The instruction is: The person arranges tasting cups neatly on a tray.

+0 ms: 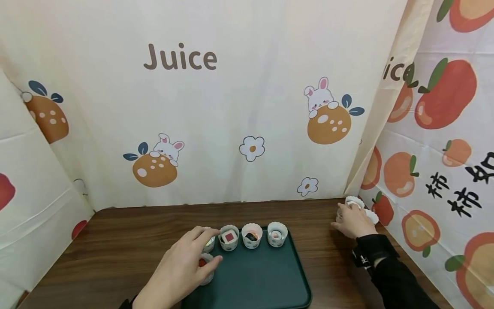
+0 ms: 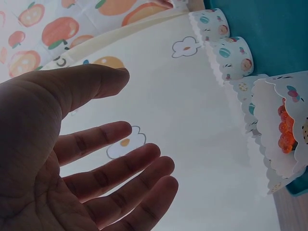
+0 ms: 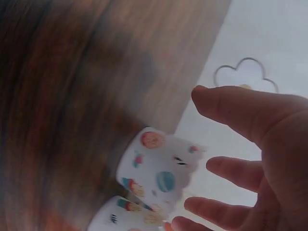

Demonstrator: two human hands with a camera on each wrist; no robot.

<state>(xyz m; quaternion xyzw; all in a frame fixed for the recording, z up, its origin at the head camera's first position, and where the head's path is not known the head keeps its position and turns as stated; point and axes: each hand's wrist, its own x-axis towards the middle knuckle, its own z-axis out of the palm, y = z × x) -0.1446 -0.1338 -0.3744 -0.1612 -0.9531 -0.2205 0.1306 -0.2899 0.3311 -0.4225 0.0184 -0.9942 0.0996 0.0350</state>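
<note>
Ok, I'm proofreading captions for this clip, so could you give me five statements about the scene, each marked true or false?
1. The tray rests on a brown wood-grained table. True.
2. The left hand grips a cup. False: the left hand holds nothing.
3. The right hand is near cups that stand off the tray. True.
4. The tray is bright yellow. False: the tray is dark green.
5. In the left wrist view, one cup contains orange beads. True.
</note>
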